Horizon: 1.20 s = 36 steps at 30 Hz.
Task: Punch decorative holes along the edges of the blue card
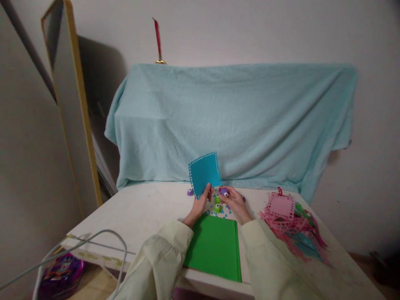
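Observation:
My left hand [200,205] holds up a blue square of paper [204,173] by its lower edge; small holes are punched along its border. My right hand [234,202] grips a small purple paper punch [223,191] right beside the sheet's lower right corner. A green punch [218,208] and another green one [217,199] sit on the white table [140,212] between my hands, among blue paper dots. A second purple punch [190,192] lies just left of the sheet.
A green stack of paper [215,248] lies at the table's near edge between my sleeves. A heap of pink and teal punched paper scraps [292,227] sits on the right. A light blue cloth [231,121] drapes something behind the table. A cable [103,239] loops at the left.

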Motion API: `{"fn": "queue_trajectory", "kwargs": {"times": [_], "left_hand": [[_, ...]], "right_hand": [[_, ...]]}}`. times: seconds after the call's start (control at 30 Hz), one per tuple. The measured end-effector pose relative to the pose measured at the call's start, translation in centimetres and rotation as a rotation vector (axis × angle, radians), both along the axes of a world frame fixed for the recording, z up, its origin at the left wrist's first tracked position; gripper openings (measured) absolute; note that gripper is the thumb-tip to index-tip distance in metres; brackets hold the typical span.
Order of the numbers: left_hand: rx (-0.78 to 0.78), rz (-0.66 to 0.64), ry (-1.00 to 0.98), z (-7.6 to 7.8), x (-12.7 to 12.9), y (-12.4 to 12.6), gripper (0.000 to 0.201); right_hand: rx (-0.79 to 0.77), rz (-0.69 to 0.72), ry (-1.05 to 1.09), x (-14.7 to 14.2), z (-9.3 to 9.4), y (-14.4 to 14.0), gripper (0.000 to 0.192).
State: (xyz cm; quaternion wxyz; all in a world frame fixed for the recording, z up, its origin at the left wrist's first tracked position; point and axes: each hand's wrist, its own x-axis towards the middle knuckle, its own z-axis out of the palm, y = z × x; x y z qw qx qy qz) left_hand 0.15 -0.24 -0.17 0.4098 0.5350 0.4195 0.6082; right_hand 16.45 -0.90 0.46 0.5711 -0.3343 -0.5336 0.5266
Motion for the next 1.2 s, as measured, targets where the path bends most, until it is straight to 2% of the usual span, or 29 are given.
{"fn": "queue_trajectory", "kwargs": {"times": [0.1,0.2,0.57,0.73,1.0,1.2], "left_hand": [[0.014,-0.037,0.003,0.0,0.0,0.0,0.051],[0.006,-0.059,-0.004,0.1,0.0,-0.2,0.053],[0.022,-0.131,0.016,0.7,0.2,-1.0,0.052],[0.050,-0.138,0.082,1.0,0.1,-1.4,0.052],[0.057,-0.151,0.134,1.4,0.4,-1.8,0.053],[0.078,-0.204,0.088,1.4,0.7,-1.9,0.050]], "right_hand": [[-0.061,0.114,0.076,-0.4,0.7,-0.7,0.039],[-0.077,0.166,0.102,-0.5,1.0,-1.0,0.035],[-0.046,0.133,0.041,-0.4,0.0,-0.3,0.036],[-0.046,0.134,0.053,-0.6,0.3,-0.7,0.038],[-0.097,0.148,0.098,-0.6,1.4,-1.2,0.031],[-0.102,0.183,0.147,-0.6,1.3,-1.3,0.025]]}}
